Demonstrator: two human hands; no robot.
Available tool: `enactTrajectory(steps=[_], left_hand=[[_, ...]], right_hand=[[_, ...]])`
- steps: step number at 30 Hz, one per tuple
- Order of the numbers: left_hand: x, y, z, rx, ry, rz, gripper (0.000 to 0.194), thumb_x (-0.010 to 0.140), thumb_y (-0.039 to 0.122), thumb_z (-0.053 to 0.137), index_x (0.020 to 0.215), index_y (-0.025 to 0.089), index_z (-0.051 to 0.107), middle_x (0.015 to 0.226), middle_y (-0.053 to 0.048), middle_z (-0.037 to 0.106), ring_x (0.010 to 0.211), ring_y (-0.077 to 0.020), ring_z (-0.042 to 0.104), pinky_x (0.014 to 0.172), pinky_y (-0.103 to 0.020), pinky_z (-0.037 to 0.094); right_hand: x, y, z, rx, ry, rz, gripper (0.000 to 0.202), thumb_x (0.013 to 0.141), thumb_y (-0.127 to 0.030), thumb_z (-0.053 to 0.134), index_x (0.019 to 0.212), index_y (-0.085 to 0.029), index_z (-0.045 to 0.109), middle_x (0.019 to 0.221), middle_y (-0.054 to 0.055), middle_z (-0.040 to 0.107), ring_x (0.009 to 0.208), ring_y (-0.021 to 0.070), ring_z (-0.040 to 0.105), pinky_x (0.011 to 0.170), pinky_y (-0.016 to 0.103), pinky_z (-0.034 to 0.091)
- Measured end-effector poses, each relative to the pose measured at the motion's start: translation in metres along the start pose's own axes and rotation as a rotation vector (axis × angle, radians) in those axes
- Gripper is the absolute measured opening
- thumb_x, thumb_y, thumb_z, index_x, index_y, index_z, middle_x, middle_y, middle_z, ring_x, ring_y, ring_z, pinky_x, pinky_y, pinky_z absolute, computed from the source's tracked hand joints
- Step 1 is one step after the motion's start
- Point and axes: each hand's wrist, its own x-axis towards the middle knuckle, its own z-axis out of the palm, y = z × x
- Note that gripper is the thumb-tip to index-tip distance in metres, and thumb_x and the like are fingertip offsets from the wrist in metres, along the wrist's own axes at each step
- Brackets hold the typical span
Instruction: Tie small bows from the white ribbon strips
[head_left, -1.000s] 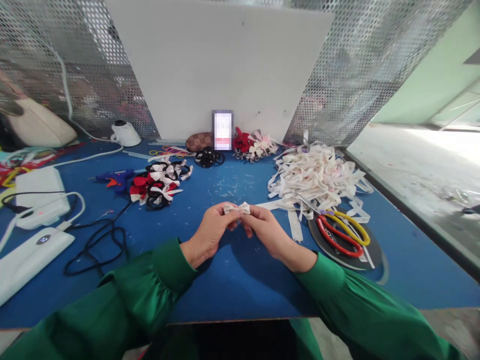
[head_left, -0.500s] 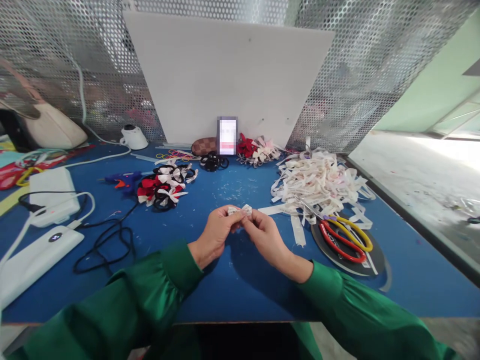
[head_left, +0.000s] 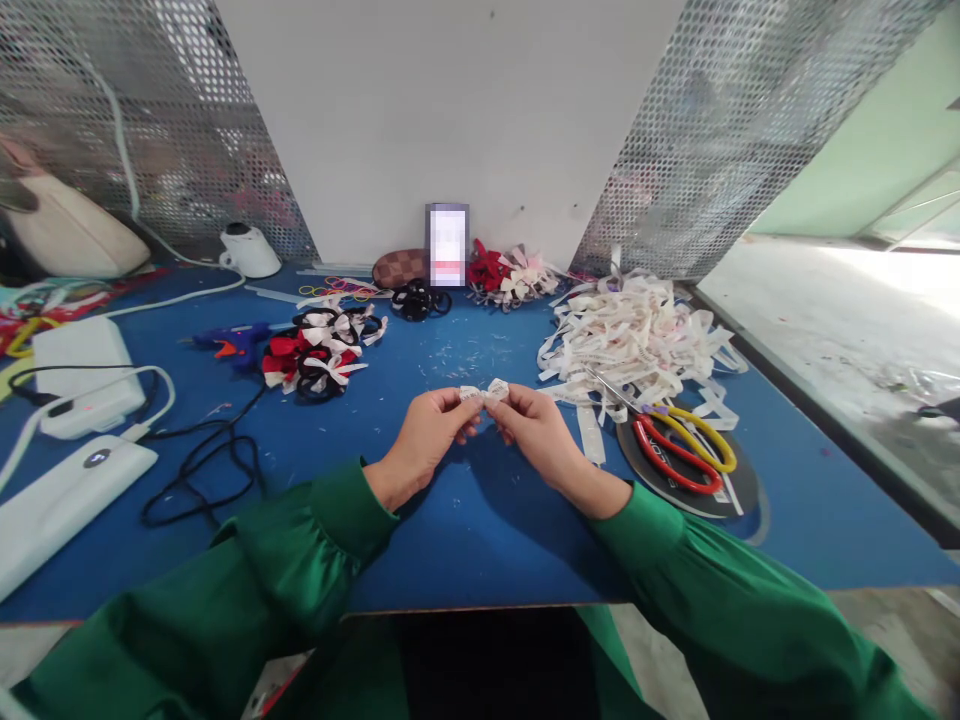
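A small white ribbon bow (head_left: 496, 389) with dark print is pinched between my two hands over the middle of the blue table. My left hand (head_left: 429, 438) has thumb and fingers closed on its left side. On its right side my right hand (head_left: 541, 436) is closed in the same way. The fingertips of both hands nearly meet and partly cover the bow. Right of my hands lies a heap of white ribbons (head_left: 645, 335). Scissors (head_left: 679, 452) with red and yellow handles rest on a dark round disc (head_left: 626, 455).
Finished bows on black bands (head_left: 322, 350) lie at left beside a blue glue gun (head_left: 236, 343). A phone (head_left: 448, 245), a checkered case (head_left: 399, 269) and red and white bows (head_left: 517, 275) are at the back. White power bank (head_left: 82, 490) and cables lie at far left.
The view has tilted down a little, so the table things appear higher. My hands have drawn slightly apart, and more of the bow shows between them.
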Motion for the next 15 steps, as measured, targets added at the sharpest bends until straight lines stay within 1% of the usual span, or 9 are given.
enactTrajectory(steps=[3, 6, 8, 11, 15], left_hand=[[-0.0016, 0.0010, 0.0004, -0.062, -0.059, -0.049, 0.028, 0.075, 0.040, 0.077, 0.073, 0.014, 0.067, 0.062, 0.001, 0.058, 0.056, -0.0098, 0.051, 0.055, -0.024, 0.038], [-0.0031, 0.0012, 0.0012, -0.268, -0.176, -0.167, 0.026, 0.073, 0.037, 0.079, 0.074, 0.014, 0.066, 0.064, 0.001, 0.056, 0.059, -0.0101, 0.053, 0.057, -0.024, 0.040], [-0.0040, 0.0005, 0.0022, -0.408, -0.224, -0.228, 0.024, 0.071, 0.033, 0.081, 0.075, 0.014, 0.066, 0.067, 0.001, 0.057, 0.060, -0.0098, 0.054, 0.059, -0.024, 0.042], [-0.0053, -0.0010, 0.0045, -0.544, -0.222, -0.240, 0.021, 0.068, 0.025, 0.082, 0.072, 0.013, 0.066, 0.067, 0.001, 0.057, 0.061, -0.0082, 0.052, 0.062, -0.023, 0.044], [-0.0061, -0.0018, 0.0071, -0.656, -0.186, -0.266, 0.019, 0.070, 0.019, 0.082, 0.070, 0.013, 0.064, 0.067, 0.001, 0.056, 0.062, -0.0073, 0.051, 0.065, -0.021, 0.045]], right_hand=[[-0.0003, -0.0026, -0.0007, 0.122, -0.058, 0.022, 0.028, 0.079, -0.039, 0.067, 0.065, -0.020, 0.054, 0.053, -0.006, 0.046, 0.048, 0.0087, 0.038, 0.049, 0.025, 0.028], [-0.0011, -0.0048, -0.0005, 0.304, -0.123, 0.091, 0.020, 0.076, -0.030, 0.065, 0.063, -0.019, 0.054, 0.052, -0.007, 0.045, 0.047, 0.0079, 0.035, 0.048, 0.025, 0.026], [-0.0019, -0.0059, 0.0006, 0.410, -0.150, 0.144, 0.020, 0.073, -0.026, 0.065, 0.060, -0.020, 0.052, 0.051, -0.007, 0.043, 0.046, 0.0074, 0.034, 0.048, 0.025, 0.026], [-0.0031, -0.0071, 0.0027, 0.521, -0.159, 0.195, 0.025, 0.071, -0.025, 0.067, 0.056, -0.020, 0.047, 0.051, -0.007, 0.041, 0.046, 0.0068, 0.032, 0.048, 0.025, 0.025], [-0.0044, -0.0066, 0.0039, 0.573, -0.146, 0.200, 0.025, 0.070, -0.023, 0.067, 0.056, -0.020, 0.047, 0.050, -0.008, 0.038, 0.047, 0.0068, 0.027, 0.049, 0.025, 0.021]])
